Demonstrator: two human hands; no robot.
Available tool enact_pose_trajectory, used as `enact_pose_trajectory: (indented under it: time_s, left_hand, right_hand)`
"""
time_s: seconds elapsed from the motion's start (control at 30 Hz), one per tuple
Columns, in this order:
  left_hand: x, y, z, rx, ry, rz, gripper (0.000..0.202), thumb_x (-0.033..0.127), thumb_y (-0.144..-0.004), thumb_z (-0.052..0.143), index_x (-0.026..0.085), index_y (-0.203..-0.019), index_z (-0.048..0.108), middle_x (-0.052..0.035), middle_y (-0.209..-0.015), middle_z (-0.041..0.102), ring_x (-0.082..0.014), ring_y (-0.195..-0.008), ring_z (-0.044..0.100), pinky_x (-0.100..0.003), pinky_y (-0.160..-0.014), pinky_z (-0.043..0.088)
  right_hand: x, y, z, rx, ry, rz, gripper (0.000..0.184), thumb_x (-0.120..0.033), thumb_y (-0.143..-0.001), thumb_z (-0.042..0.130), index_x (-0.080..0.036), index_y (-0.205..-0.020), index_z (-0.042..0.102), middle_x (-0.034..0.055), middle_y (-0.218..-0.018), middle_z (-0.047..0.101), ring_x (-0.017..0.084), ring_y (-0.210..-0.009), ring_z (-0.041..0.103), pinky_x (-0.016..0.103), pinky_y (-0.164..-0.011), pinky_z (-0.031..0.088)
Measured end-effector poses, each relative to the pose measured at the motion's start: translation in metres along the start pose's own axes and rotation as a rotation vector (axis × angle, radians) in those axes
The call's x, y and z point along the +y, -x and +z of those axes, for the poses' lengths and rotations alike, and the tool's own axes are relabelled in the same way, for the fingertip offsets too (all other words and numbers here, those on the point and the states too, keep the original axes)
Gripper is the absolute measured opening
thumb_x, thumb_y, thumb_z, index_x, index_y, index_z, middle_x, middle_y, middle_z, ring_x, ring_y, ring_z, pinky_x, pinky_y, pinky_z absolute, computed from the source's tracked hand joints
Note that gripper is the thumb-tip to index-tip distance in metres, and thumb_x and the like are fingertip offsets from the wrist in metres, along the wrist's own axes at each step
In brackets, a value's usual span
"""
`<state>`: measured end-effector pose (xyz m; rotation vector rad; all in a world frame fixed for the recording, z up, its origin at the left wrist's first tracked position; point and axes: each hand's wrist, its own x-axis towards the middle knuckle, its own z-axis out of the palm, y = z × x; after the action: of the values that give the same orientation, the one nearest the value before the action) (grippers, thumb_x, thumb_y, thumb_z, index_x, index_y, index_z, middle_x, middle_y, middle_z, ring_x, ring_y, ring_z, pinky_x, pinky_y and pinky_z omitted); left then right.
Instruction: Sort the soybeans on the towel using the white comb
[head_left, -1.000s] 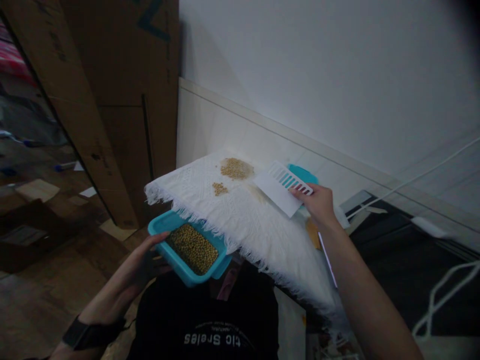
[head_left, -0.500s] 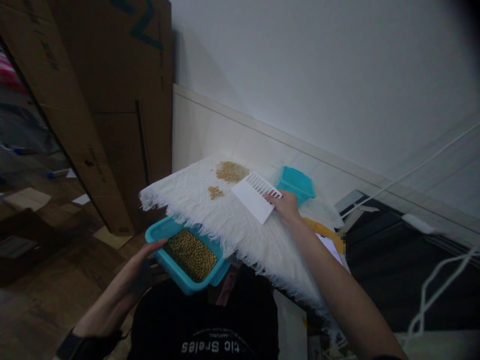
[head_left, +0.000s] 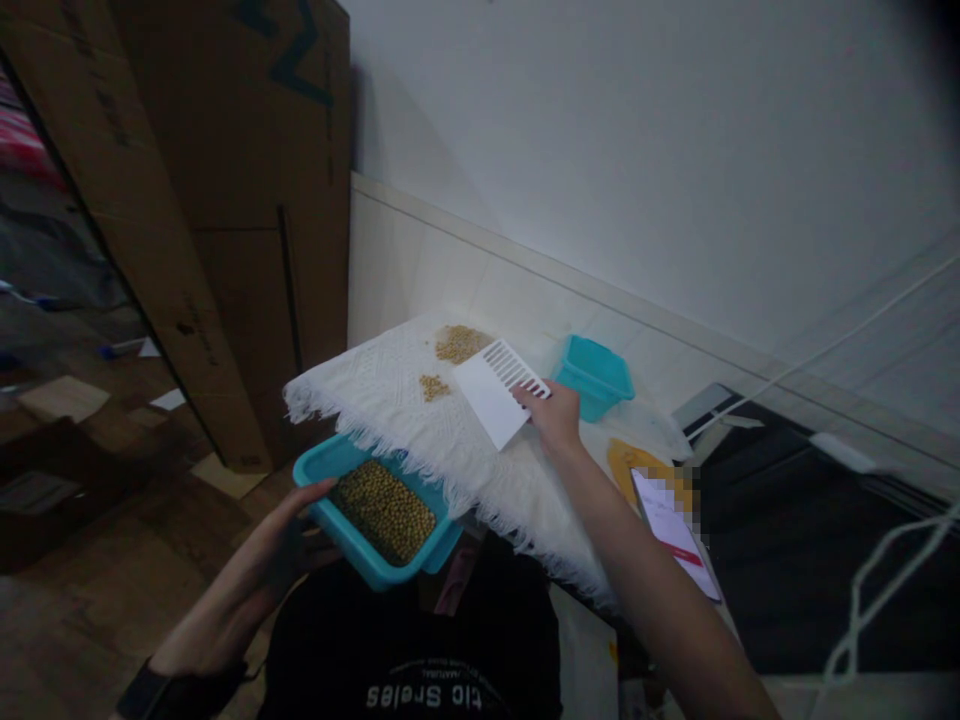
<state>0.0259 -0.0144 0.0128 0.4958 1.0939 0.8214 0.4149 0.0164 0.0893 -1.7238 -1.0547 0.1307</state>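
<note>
My left hand [head_left: 289,535] grips a teal tray [head_left: 324,462] filled with yellow-green beans [head_left: 384,508], held just under the fringed front edge of a white cloth [head_left: 405,420]. My right hand [head_left: 553,412] is closed on a white slotted scraper [head_left: 495,390] that rests on the cloth. Two small piles of beans lie on the cloth beside the scraper: a larger bean pile [head_left: 459,343] at the back and a smaller bean pile [head_left: 431,386] in front of it.
A second teal tray [head_left: 596,375] stands behind my right hand. Tall cardboard boxes [head_left: 225,200] rise at the left. Papers and a yellow item [head_left: 660,500] lie at the right, by a dark surface [head_left: 810,560] with white cords. A white wall is behind.
My right hand has carried the scraper leftward across the cloth, from in front of the second teal tray to just beside the bean piles. The left hand and its tray have barely moved.
</note>
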Motion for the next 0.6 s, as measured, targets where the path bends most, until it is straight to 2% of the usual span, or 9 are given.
enact_pose_trajectory:
  time_s: [0.07, 0.17, 0.33, 0.5, 0.6]
  left_hand:
    - [-0.001, -0.002, -0.002, 0.0, -0.001, 0.005, 0.029, 0.033, -0.089, 0.084, 0.02, -0.112, 0.073, -0.0146, -0.107, 0.085, -0.0302, -0.084, 0.084, -0.043, -0.075, 0.072]
    - [-0.001, -0.003, -0.004, -0.023, 0.005, 0.007, 0.036, 0.034, -0.087, 0.086, 0.02, -0.118, 0.075, -0.0157, -0.11, 0.086, -0.0317, -0.088, 0.085, -0.043, -0.077, 0.072]
    - [0.0, -0.003, -0.003, -0.006, 0.014, -0.003, 0.042, 0.036, -0.084, 0.088, 0.02, -0.121, 0.076, -0.0166, -0.109, 0.086, -0.0353, -0.095, 0.085, -0.045, -0.079, 0.072]
    - [-0.001, -0.004, -0.002, 0.013, 0.007, -0.006, 0.039, 0.037, -0.084, 0.088, 0.021, -0.117, 0.076, -0.0161, -0.111, 0.086, -0.0342, -0.093, 0.085, -0.045, -0.078, 0.072]
    - [-0.001, -0.003, -0.002, 0.007, 0.003, -0.002, 0.036, 0.037, -0.084, 0.087, 0.02, -0.114, 0.075, -0.0154, -0.11, 0.085, -0.0326, -0.09, 0.085, -0.044, -0.078, 0.072]
  right_hand:
    - [-0.003, 0.007, 0.011, 0.03, 0.041, 0.013, 0.029, -0.044, -0.068, 0.078, -0.018, -0.079, 0.082, 0.0047, -0.07, 0.078, 0.025, -0.067, 0.071, 0.031, -0.059, 0.049]
    - [0.0, 0.01, 0.014, 0.089, 0.088, 0.038, 0.025, -0.042, -0.067, 0.076, -0.019, -0.074, 0.081, 0.005, -0.068, 0.078, 0.027, -0.067, 0.072, 0.031, -0.059, 0.047]
    - [0.013, -0.003, 0.004, 0.148, 0.112, 0.059, 0.022, -0.042, -0.065, 0.075, -0.02, -0.068, 0.078, 0.0049, -0.065, 0.076, 0.027, -0.064, 0.07, 0.031, -0.057, 0.045]
    - [0.025, -0.018, -0.005, 0.201, 0.136, 0.055, 0.018, -0.04, -0.065, 0.073, -0.022, -0.065, 0.076, 0.0034, -0.059, 0.073, 0.027, -0.062, 0.069, 0.031, -0.054, 0.045]
    - [0.032, -0.024, -0.015, 0.172, 0.14, -0.005, 0.018, -0.039, -0.067, 0.07, -0.022, -0.067, 0.076, 0.0037, -0.058, 0.072, 0.028, -0.062, 0.068, 0.032, -0.055, 0.046]
